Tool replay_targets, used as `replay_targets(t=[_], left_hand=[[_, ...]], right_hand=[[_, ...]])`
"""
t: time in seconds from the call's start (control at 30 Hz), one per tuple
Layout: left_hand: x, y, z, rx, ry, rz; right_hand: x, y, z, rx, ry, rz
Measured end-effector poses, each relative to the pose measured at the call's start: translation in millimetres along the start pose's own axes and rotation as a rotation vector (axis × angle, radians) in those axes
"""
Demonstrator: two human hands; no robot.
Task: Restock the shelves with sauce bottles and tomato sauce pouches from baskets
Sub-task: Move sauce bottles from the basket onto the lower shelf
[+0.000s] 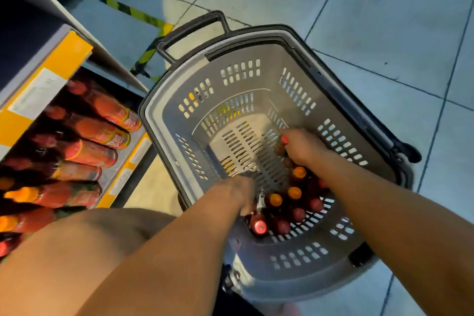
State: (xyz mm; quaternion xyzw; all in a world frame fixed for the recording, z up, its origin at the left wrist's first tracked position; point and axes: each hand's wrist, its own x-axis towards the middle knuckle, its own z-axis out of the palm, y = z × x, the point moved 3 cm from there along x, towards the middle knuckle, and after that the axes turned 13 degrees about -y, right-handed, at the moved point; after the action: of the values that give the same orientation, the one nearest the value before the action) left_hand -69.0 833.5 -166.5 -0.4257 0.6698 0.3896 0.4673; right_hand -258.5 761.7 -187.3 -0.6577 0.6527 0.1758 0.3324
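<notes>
A grey plastic basket (246, 72) stands on the floor, with several sauce bottles (295, 202) with red and orange caps standing at its near end. My right hand (302, 146) is inside the basket, closed around the neck of a red-capped bottle (283, 141). My left hand (238, 192) reaches down among the bottles and grips the top of one bottle (259, 223); its fingers are partly hidden. On the left, the low shelf (120, 169) holds rows of red sauce bottles (97, 131).
The basket has a black handle (189, 31) at its far end and a wheel (407, 154) on the right. Yellow shelf-edge strips (64, 59) run along the shelving. My bare knee (84, 246) is between shelf and basket. Tiled floor (384, 33) surrounds the basket.
</notes>
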Motion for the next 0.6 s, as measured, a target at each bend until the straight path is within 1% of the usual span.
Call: replay_targets(t=[0.1, 0.2, 0.3, 0.4, 0.53, 0.6], left_hand=[[15, -1, 8, 0.033, -0.075, 0.012], [24, 0, 11, 0.084, -0.175, 0.020], [28, 6, 9, 0.113, -0.231, 0.039], [31, 13, 9, 0.118, -0.237, 0.040], [32, 18, 5, 0.140, -0.224, 0.020], [32, 17, 2, 0.151, -0.205, 0.015]], right_hand=[[6, 0, 4, -0.006, 0.026, 0.017], [10, -2, 0, 0.031, 0.020, 0.044], [14, -1, 2, 0.045, -0.002, 0.057], [17, 0, 6, 0.080, -0.034, 0.049], [19, -1, 4, 0.014, -0.021, 0.071], [22, -2, 4, 0.020, -0.016, 0.077]])
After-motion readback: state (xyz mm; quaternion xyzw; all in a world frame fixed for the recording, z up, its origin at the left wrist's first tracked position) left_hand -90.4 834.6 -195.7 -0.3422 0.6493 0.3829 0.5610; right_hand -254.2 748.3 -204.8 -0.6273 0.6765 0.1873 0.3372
